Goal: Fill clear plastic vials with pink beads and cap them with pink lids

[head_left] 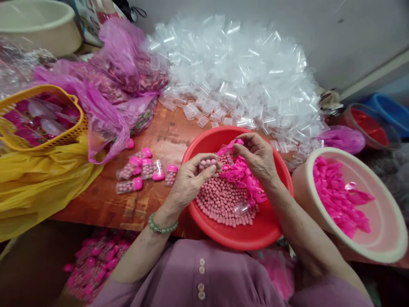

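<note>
Over a red basin (243,238), my left hand (191,177) is closed around a clear bottle of pink beads (208,163), held on its side. My right hand (257,155) pinches a bright pink plastic piece (230,147) just right of the bottle's end. The two are close together, and whether they touch I cannot tell. Below my hands the basin holds loose pink beads (220,202), a heap of pink plastic pieces (244,177) and a small clear bottle (243,208). Several filled bottles with pink caps (147,168) lie or stand on the table left of the basin.
Clear empty bottles (236,72) are piled at the back. A cream basin (391,243) with pink pieces stands on the right. Yellow basket (81,123), purple bags (111,128) and yellow bag (47,183) are on the left. Capped bottles (96,264) are heaped below the table's front edge.
</note>
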Demonstrator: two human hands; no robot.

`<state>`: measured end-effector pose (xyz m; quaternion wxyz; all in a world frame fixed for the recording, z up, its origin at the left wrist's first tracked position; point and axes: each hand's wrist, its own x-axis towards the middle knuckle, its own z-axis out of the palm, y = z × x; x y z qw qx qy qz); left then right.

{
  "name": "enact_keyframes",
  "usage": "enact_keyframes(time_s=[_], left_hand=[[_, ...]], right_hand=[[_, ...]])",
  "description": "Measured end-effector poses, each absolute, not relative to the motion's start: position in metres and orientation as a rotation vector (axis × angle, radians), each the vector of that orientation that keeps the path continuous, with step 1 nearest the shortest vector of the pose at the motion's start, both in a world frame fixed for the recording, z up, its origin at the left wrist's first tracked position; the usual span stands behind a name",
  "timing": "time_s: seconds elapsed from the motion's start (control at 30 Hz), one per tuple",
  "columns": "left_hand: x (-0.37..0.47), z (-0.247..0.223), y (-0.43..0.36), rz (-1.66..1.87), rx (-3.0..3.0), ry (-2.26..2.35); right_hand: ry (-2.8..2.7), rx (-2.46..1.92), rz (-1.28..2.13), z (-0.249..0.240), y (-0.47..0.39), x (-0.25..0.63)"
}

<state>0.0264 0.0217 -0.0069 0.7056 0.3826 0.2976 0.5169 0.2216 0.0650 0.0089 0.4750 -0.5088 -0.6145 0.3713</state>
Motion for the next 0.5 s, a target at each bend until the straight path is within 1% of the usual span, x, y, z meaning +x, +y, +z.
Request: enact_keyframes(time_s=[0.1,0.23,0.37,0.5], left_hand=[[0.027,-0.004,0.022,1.067,0.864,0.698],[0.029,-0.006,0.022,1.098,0.853,0.724],[0.029,-0.010,0.022,1.174,0.901,0.793],[0.029,-0.009,0.022,1.193,0.990,0.863]], right_hand=[[-1.362,-1.172,1.066,0.015,0.058,0.215],[-1.373,-1.145,1.111,0.017,0.049,0.208],[-1.498,-1.171,1.044,0.015,0.045,0.211],[-1.790,-1.247,0.840,0.013,0.044,0.215]])
